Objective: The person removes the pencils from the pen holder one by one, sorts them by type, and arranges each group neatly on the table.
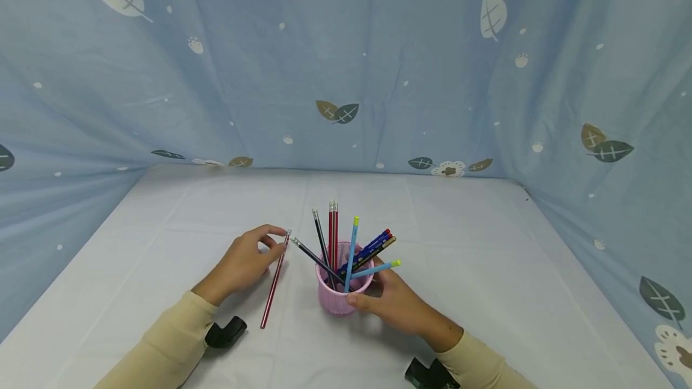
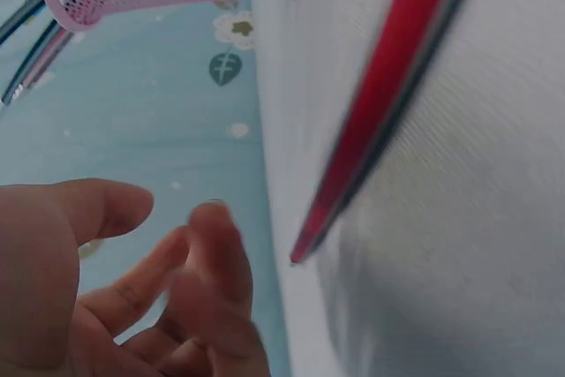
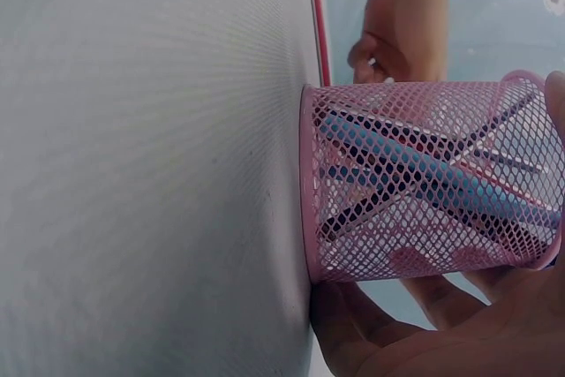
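Note:
A pink mesh pencil cup (image 1: 336,302) stands upright on the table, holding several pencils: black, red, light blue and dark blue ones. My right hand (image 1: 402,302) grips its right side, thumb at the near rim; in the right wrist view its fingers (image 3: 441,302) curl round the mesh. To the left of the cup a red striped pencil (image 1: 274,287) lies on the cloth. Over that pencil's far end hovers my left hand (image 1: 245,263), thumb and forefinger apart. The left wrist view shows a gap between these fingers (image 2: 221,253) and the red pencil (image 2: 380,94).
White cloth (image 1: 459,227) covers the table. Behind and at both sides hangs a blue curtain (image 1: 411,77) with leaf prints. Black wrist devices (image 1: 226,333) sit below both forearms. One black pencil (image 1: 313,255) leans out of the cup toward the left hand.

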`<state>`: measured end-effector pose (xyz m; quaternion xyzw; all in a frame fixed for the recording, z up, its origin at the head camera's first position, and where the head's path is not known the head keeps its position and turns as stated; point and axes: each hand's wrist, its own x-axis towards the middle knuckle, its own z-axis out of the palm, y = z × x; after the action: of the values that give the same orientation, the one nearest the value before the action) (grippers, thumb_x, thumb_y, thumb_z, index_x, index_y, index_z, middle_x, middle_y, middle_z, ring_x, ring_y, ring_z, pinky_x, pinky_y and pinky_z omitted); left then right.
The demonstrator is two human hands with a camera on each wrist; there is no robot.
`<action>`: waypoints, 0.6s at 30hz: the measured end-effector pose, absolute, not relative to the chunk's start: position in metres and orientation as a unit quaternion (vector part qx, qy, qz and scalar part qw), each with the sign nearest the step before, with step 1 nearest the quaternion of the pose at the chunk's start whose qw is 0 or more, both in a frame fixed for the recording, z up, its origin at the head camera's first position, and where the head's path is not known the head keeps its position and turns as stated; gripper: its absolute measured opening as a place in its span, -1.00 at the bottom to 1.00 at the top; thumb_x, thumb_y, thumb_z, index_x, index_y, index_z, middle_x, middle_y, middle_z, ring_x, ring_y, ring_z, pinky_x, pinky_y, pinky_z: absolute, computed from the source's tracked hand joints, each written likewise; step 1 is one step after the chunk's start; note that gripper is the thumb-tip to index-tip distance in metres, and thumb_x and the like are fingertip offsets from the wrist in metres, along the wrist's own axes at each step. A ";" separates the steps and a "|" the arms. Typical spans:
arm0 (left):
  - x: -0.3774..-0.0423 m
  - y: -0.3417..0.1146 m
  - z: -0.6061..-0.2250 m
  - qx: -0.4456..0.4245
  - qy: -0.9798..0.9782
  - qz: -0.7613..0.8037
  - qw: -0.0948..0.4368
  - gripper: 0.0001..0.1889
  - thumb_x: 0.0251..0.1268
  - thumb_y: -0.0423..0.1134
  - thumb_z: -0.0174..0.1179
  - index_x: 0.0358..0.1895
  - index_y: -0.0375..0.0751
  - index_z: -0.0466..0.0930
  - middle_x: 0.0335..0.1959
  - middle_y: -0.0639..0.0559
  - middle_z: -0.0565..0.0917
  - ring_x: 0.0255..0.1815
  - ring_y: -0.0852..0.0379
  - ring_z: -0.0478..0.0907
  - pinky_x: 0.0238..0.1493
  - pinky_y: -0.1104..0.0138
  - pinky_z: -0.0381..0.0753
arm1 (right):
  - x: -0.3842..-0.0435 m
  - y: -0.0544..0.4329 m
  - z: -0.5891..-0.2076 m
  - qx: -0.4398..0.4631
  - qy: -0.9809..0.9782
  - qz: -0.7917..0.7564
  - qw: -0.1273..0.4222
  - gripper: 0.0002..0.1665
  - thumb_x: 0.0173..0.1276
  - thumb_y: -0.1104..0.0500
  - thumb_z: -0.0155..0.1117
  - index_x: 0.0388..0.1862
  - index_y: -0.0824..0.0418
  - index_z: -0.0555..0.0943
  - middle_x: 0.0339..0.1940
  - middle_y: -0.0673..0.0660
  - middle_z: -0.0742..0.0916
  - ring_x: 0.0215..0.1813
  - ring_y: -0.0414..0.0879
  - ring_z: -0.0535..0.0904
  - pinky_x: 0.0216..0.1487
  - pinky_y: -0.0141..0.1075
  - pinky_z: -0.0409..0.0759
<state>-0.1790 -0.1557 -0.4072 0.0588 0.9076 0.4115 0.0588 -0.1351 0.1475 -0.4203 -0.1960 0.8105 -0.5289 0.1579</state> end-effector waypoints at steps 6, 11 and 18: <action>-0.174 -0.147 -0.399 0.067 0.904 0.421 0.039 -0.66 0.46 -0.16 0.13 0.23 -0.08 0.56 -0.10 -0.07 0.68 -0.40 0.13 0.65 -0.38 0.28 0.51 | -0.134 0.148 -0.420 -0.203 0.810 -0.528 0.155 -0.05 0.38 -0.07 0.36 0.59 0.15 0.13 0.15 0.15 0.65 0.18 -0.05 0.61 0.19 -0.37 0.55; -0.167 -0.141 -0.389 0.094 0.901 0.423 0.022 -0.70 0.49 -0.14 0.11 0.20 -0.04 0.57 -0.11 -0.06 0.70 -0.22 0.13 0.63 -0.22 0.26 0.56 | -0.134 0.148 -0.420 -0.199 0.812 -0.526 0.153 -0.05 0.38 -0.08 0.35 0.59 0.16 0.14 0.13 0.15 0.66 0.17 -0.05 0.61 0.19 -0.35 0.56; -0.157 -0.134 -0.380 0.138 0.888 0.438 0.013 -0.73 0.51 -0.13 0.12 0.18 0.10 0.57 -0.17 -0.01 0.68 -0.22 0.15 0.59 -0.19 0.27 0.56 | -0.133 0.148 -0.419 -0.200 0.810 -0.529 0.154 -0.07 0.37 -0.07 0.36 0.58 0.16 0.16 0.11 0.15 0.67 0.15 -0.05 0.62 0.16 -0.39 0.56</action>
<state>-0.1569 -0.1344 -0.3802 0.1377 0.8880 0.4385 0.0134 -0.1327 0.1479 -0.4189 -0.2003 0.8098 -0.5294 0.1544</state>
